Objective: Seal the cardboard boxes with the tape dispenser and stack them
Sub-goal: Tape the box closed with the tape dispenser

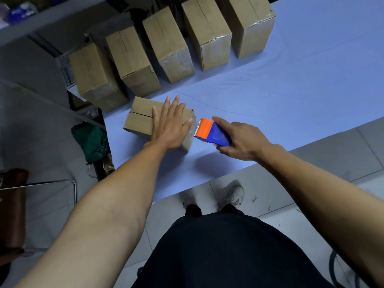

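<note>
Our cardboard box [145, 119] near the table's [311, 96] left edge, open cloth to its right, our left hand [169, 125] flat on top, fingers spread, our right hand [242, 139] gripping the tape dispenser [209, 132] against the box's right end.

Matt brown cardboard box [143, 119] under the left hand [169, 125]; smooth orange-and-blue plastic tape dispenser [212, 133] in the right hand [242, 140]; glossy clear tape on cardboard boxes [172, 46] beyond both hands; pale cloth-covered bench [301, 96].
</note>
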A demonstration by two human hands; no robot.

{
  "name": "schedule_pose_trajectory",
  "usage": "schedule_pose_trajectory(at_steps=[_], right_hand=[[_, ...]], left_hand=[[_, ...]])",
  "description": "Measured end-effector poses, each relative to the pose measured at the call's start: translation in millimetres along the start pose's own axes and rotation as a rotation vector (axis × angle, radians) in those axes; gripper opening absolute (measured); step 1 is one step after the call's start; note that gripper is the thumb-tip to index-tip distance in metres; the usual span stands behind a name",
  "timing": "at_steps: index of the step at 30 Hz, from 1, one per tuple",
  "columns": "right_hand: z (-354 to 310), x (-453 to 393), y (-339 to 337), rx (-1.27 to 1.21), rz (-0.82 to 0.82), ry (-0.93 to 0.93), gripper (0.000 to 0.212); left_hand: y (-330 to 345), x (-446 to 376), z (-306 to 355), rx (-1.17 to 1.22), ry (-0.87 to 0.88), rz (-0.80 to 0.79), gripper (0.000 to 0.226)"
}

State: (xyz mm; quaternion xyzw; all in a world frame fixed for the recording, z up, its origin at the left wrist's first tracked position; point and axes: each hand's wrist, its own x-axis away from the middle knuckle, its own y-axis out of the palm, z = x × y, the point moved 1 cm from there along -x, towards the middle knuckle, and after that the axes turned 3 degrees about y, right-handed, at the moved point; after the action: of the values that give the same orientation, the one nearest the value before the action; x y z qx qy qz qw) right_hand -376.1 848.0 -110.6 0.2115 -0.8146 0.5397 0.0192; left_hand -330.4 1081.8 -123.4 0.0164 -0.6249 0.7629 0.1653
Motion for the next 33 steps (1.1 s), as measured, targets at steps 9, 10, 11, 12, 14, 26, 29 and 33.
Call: schedule_pose_trajectory(at_steps=[9, 10, 11, 12, 14, 26, 29, 33], right_hand=[[-1.0, -1.6, 3.0, 0.007, -0.025, 0.003, 0.081], [-2.1, -3.5, 2.9, 0.024, -0.033, 0.009, 0.080], [-3.7, -5.2, 2.3, 0.052, -0.042, 0.016, 0.079], [-5.9, -7.4, 1.2, 0.088, -0.053, 0.023, 0.078], [-13.2, -13.2, -1.7, 0.149, -0.074, 0.044, 0.073], [-67.0, -51.4, -36.9, 0.360, -0.188, 0.066, 0.029], [-78.6, -59.3, -39.3, 0.402, -0.214, 0.083, 0.023], [-85.1, -63.5, -41.3, 0.378, -0.254, 0.130, 0.027]], left_hand=[[0.6, 1.5, -0.6, 0.007, 0.006, 0.012, 0.058], [0.5, 1.1, -0.7, 0.009, 0.006, 0.014, 0.058], [0.2, 1.4, -0.6, 0.013, 0.008, 0.017, 0.057], [-0.1, 1.3, -0.2, 0.017, 0.010, 0.019, 0.057], [0.6, 0.5, -0.3, 0.020, 0.009, 0.021, 0.057], [1.8, -2.3, 3.1, -0.012, -0.018, 0.032, 0.057], [0.2, -1.9, 3.1, -0.012, -0.010, 0.031, 0.055], [-0.1, -1.2, 4.8, -0.017, -0.017, 0.016, 0.054]])
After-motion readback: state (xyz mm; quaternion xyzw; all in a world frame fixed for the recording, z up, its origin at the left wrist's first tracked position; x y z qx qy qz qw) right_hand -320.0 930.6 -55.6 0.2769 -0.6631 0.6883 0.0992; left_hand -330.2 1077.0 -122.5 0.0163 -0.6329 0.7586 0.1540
